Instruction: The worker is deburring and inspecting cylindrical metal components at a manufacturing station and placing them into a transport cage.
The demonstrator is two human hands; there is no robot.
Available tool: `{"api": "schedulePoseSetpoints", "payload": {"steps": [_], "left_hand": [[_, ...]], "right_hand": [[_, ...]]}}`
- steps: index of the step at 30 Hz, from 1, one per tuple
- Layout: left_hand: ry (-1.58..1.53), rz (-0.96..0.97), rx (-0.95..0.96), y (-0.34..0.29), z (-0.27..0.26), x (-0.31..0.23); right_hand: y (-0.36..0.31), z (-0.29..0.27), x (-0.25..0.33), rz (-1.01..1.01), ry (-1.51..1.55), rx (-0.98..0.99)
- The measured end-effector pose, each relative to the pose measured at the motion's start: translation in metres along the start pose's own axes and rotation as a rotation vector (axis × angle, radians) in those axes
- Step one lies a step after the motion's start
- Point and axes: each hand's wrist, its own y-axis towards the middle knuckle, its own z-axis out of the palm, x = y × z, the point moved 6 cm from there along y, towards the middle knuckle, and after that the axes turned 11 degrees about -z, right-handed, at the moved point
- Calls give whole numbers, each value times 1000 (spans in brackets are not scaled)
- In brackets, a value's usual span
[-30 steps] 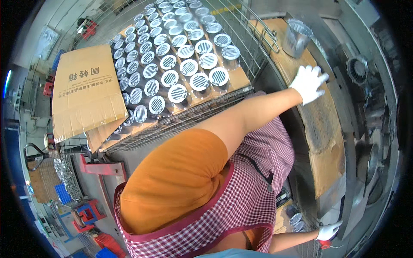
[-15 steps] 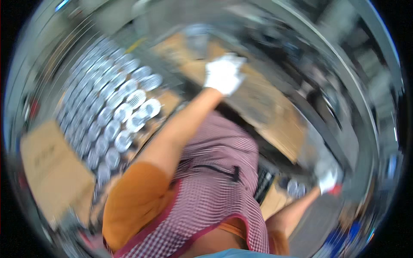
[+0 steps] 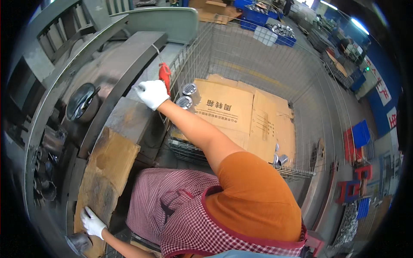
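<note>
My left hand (image 3: 92,222), in a white glove, lies with fingers spread on a worn, stained cardboard sheet (image 3: 112,161) along the bench. Just nearer than its fingers, a shiny metal cup (image 3: 78,243) stands at the end of the sheet. My right hand (image 3: 151,93), also gloved, is across the bench at its far end, fingers curled into a fist. Whatever may be inside that fist is hidden. Right beside it a red cloth-like bundle (image 3: 164,74) hangs from a tie at the edge of the wire cage.
A large wire cage (image 3: 247,47) stands right of the bench, floored with flattened cardboard (image 3: 232,103). Several metal cups (image 3: 185,102) are inside it. A dark bowl (image 3: 84,101) with metal parts sits behind the bench rail (image 3: 120,81). Blue crates (image 3: 254,19) stand farther off.
My view has swung to the right, so the rows of metal cups have left the picture and the wire cage shows. My left hand is now closer to the metal cup; my right stays near the red bundle.
</note>
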Motion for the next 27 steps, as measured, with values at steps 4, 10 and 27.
{"api": "schedulePoseSetpoints", "payload": {"steps": [4,10,27], "left_hand": [[8,-17,-61,-9,-20,-21],[22,52,-128,-7,-25,-23],[-29,47,-55,-11,-23,-24]], "right_hand": [[4,7,-5,27,11,52],[1,4,-13,58,44,58],[0,2,-10,38,62,-34]]}}
